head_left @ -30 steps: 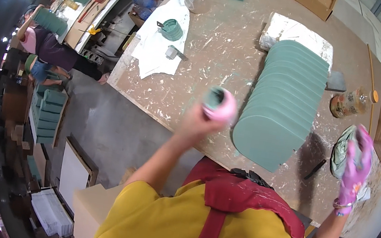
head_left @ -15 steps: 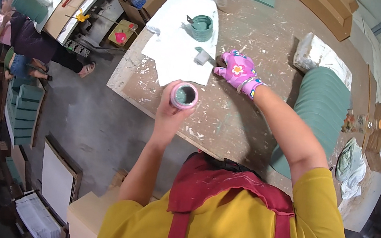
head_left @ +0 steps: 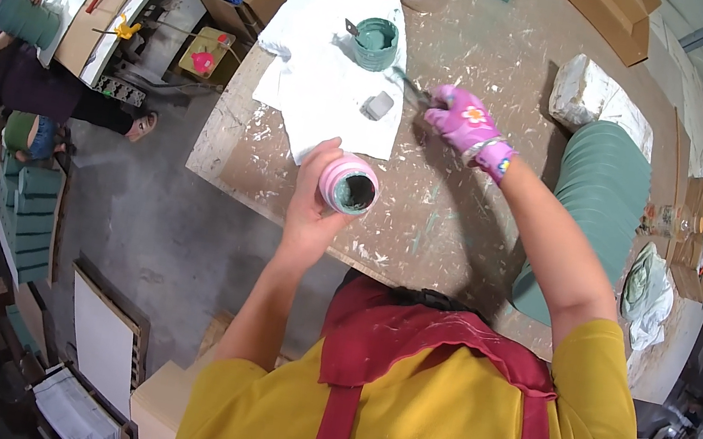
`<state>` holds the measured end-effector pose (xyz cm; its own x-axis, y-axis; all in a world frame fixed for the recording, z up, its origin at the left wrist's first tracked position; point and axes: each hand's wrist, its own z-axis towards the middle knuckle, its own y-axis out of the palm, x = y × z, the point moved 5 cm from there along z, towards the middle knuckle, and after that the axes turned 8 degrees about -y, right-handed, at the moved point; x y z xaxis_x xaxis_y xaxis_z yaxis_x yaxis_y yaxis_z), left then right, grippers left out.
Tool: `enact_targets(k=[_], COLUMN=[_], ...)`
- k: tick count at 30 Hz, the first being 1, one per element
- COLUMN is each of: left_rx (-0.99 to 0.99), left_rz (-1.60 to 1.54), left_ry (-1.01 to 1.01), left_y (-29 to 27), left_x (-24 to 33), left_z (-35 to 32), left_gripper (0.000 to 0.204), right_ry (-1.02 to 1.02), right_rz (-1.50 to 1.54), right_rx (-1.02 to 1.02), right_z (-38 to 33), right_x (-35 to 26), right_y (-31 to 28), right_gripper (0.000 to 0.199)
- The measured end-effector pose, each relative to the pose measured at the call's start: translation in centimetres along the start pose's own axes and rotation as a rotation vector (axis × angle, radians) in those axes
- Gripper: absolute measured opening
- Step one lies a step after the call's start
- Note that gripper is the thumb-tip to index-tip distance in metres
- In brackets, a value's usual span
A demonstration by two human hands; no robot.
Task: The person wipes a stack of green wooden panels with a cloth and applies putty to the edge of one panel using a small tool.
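left hand gripping a pink jar by the edge of the table, open room beside gloved right hand gripping a thin tool, jar's mouth up, tool slanting away left

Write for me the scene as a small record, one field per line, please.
Left hand: bare, fingers around pink cylindrical jar, green inside
Right hand: in pink floral glove, holding thin dark tool
White fabric cloth: carries round green tub and small grey block
Brown paint-flecked table: at right, overlapping green round-ended panels beside white rectangular block
Background left: co-worker with green object
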<state>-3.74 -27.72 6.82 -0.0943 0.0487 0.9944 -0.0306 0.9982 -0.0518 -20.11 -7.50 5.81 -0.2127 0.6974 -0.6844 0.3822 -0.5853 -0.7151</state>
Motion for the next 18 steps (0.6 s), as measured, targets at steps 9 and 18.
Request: enact_targets(k=[9, 18], left_rx=[0.048, 0.038], left_rz=[0.052, 0.247], left_ry=[-0.012, 0.165], left_y=[-0.5, 0.2], left_x=[0.6, 2.6], left_z=[-1.1, -2.1], left_gripper=[0.073, 0.072], right_ry=[0.061, 0.220], right_rz=[0.858, 1.046], right_rx=[0.110, 0.227], right_z=[-10.3, -17.7], right_x=[-2.9, -1.4], right_y=[-5.5, -5.4], right_gripper=[0.010, 0.015])
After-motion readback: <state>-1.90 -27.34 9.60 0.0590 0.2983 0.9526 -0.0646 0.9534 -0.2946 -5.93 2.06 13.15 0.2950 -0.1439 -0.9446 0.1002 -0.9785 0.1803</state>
